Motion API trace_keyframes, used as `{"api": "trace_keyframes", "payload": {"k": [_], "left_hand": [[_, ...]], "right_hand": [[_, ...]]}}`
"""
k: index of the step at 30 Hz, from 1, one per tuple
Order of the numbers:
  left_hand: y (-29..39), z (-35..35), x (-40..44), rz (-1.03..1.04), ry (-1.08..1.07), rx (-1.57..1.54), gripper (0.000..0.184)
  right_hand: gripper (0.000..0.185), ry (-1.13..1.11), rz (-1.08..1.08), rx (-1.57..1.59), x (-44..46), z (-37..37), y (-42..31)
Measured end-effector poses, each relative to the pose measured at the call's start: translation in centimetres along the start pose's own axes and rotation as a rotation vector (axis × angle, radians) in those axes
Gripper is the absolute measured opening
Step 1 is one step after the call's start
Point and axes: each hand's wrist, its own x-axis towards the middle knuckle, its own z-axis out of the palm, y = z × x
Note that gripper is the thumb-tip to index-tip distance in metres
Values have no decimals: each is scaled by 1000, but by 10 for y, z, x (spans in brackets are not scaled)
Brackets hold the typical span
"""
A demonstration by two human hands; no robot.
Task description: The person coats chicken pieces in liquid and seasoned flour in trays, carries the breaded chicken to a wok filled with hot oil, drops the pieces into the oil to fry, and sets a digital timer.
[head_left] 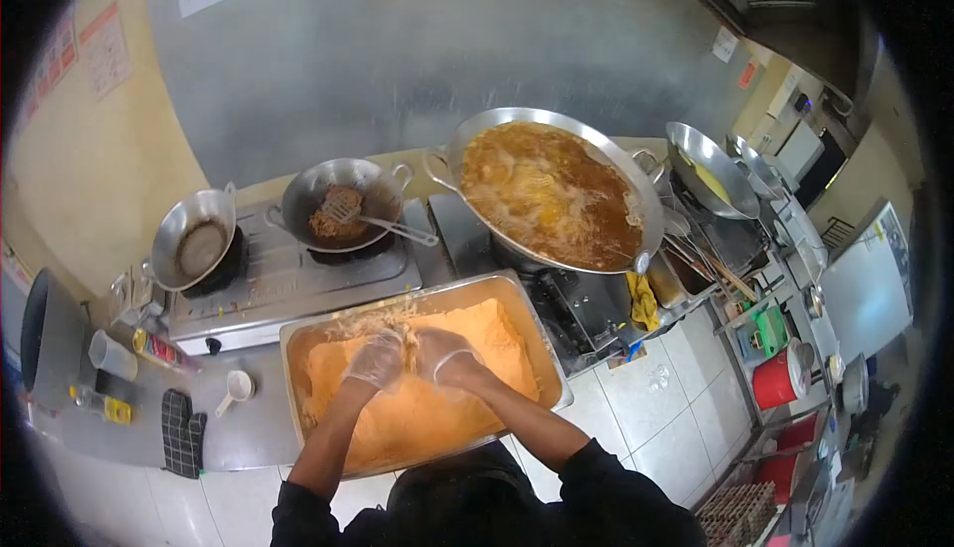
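A large metal tray (558, 368) of orange breading flour (437, 426) lies in front of me. My left hand (375, 362) and my right hand (443, 353), both in clear plastic gloves, come together over its far half. Their fingers are closed around a pale, flour-coated piece of food (408, 348), mostly hidden between them. Its exact kind does not show. Lighter crumbly flakes (363, 322) lie on the flour beside my left hand. Behind the tray, food bubbles in brown oil in a big wok (459, 150).
On the stove (288, 294) sit a smaller pan (164, 239) and a wok (298, 189) with a slotted spatula (397, 229). A measuring cup (239, 385), a checkered oven mitt (183, 435) and bottles (159, 350) lie left. A yellow cloth (644, 303) hangs right, near shelves.
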Motion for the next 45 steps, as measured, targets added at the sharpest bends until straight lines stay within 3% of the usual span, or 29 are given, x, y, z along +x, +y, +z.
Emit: {"api": "trace_keyframes", "payload": {"k": [3,5,6,8,11,13,15,16,18,23,25,27,28,31,33,34,36,38,42,45], "left_hand": [[-4,-3,-4,96,-55,214,40],[9,1,0,261,356,-83,38],[45,-36,13,-19,-14,-350,46],[62,-66,12,32,-34,-341,49],[64,-68,19,44,-94,-170,53],[82,-112,31,195,-60,-379,56],[81,-111,66,416,-67,-131,81],[90,-143,75,391,-108,-181,81],[124,-245,84,265,-212,-370,81],[161,-327,175,470,-156,-269,85],[190,-364,200,529,-71,-293,88],[212,-367,249,569,-55,-221,85],[220,-364,272,586,-74,-212,83],[248,-353,329,574,-176,-161,69],[261,-321,370,718,-93,-185,54],[289,-354,340,534,-209,-39,46],[290,-296,400,478,-282,-125,46],[303,-293,405,666,-186,50,45],[310,-253,426,581,-290,-214,46],[304,-231,440,630,-245,-49,49]], "right_hand": [[33,-15,68,15,-4,-2,15],[32,29,124,23,-3,6,23],[31,17,69,17,-3,14,22],[31,7,17,12,-8,7,24],[28,-5,67,-6,-36,-64,18],[30,-65,-38,122,-54,-114,9],[34,-29,-96,210,-55,-145,28],[32,33,-247,157,-51,-162,44],[30,115,-344,193,-49,-206,65],[31,224,-324,260,-73,-326,89],[38,265,-105,384,-83,-358,112],[42,331,-23,380,-74,-375,165],[40,379,-59,233,-58,-375,204],[34,338,140,-42,-43,-395,233],[31,362,78,-252,-12,-380,297],[31,374,83,-254,-16,-384,292],[30,312,90,-344,-18,-385,273],[29,255,141,-375,-8,-380,279],[29,168,271,-371,15,-357,311],[28,137,327,-360,28,-341,329]]}}
